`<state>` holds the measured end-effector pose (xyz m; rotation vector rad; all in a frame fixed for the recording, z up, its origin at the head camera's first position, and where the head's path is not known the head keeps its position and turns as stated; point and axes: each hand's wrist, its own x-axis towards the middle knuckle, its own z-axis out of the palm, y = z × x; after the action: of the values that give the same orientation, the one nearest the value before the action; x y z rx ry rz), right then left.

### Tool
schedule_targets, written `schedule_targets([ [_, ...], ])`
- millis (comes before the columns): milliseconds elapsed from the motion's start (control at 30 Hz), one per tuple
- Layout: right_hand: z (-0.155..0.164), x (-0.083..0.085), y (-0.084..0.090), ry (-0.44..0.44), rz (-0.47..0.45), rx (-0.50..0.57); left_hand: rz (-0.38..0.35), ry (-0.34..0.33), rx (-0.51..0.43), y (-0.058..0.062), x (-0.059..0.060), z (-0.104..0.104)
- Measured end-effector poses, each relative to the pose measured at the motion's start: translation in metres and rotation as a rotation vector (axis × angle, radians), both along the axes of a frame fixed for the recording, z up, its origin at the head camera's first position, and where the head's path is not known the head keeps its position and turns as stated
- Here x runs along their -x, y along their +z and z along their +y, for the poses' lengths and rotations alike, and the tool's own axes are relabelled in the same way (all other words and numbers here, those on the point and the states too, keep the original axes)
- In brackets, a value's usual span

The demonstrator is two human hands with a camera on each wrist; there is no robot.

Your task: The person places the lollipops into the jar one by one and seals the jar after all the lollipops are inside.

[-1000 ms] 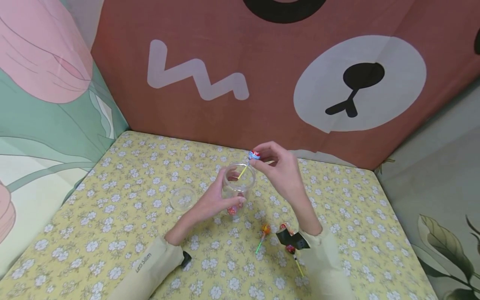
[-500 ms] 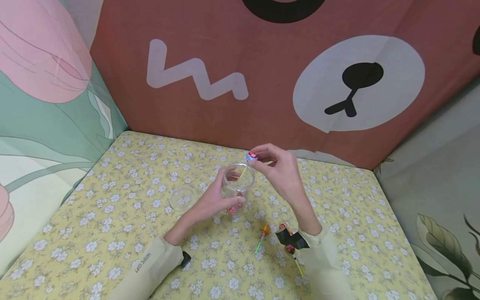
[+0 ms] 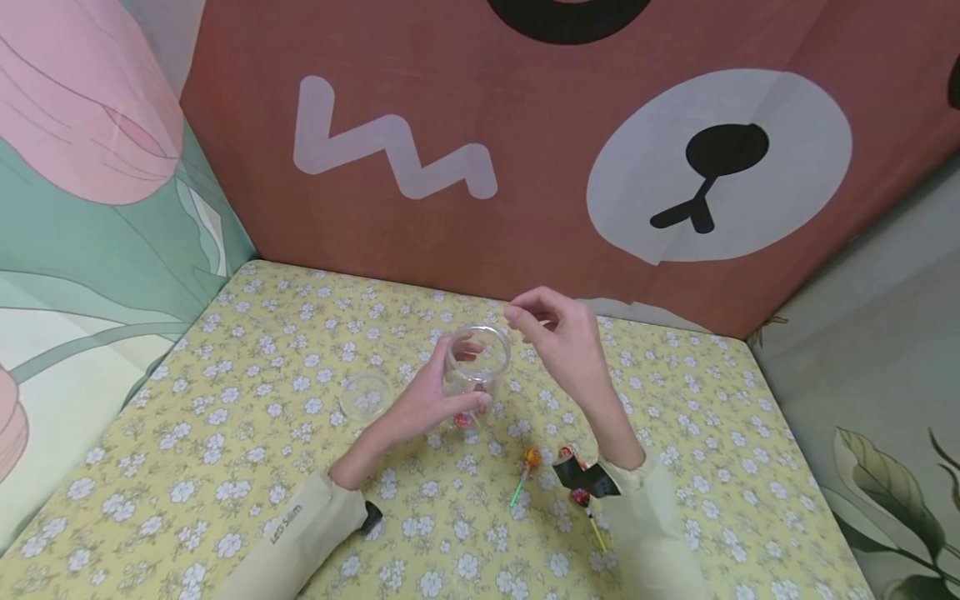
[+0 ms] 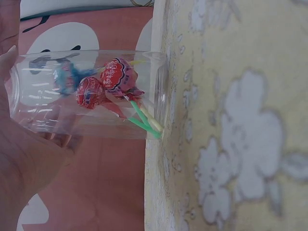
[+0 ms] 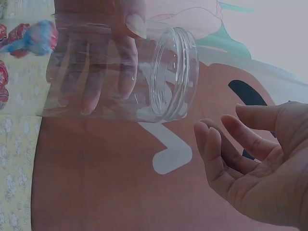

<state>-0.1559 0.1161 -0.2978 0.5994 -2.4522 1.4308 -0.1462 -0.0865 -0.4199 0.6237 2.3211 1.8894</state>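
the left hand point(image 3: 431, 400) curls its fingers point(image 5: 91, 72) round a clear plastic jar point(image 3: 476, 367) standing upright on the floral worktop point(image 3: 225, 400), near its middle. inside the jar lie 3 wrapped lollipops point(image 4: 108, 86), 2 red and 1 blue. the right hand point(image 3: 558, 333) hovers just beside the jar's open mouth, fingers loosely bent and holding nothing. a clear lid point(image 3: 366, 396) sits left of the jar. 3 more lollipops point(image 3: 528, 462) lie on the worktop near the right sleeve point(image 3: 645, 533).
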Motion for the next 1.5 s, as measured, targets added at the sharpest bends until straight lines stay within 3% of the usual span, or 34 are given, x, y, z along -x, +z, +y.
schedule_targets([
  [800,0.004,0.000,0.000,-0.009,0.003,0.016,0.008,0.012,0.010,0.004,-0.002,0.002],
  [1500,0.018,-0.001,-0.005,-0.039,-0.003,-0.041,0.009,0.017,0.011,0.003,-0.002,0.000],
])
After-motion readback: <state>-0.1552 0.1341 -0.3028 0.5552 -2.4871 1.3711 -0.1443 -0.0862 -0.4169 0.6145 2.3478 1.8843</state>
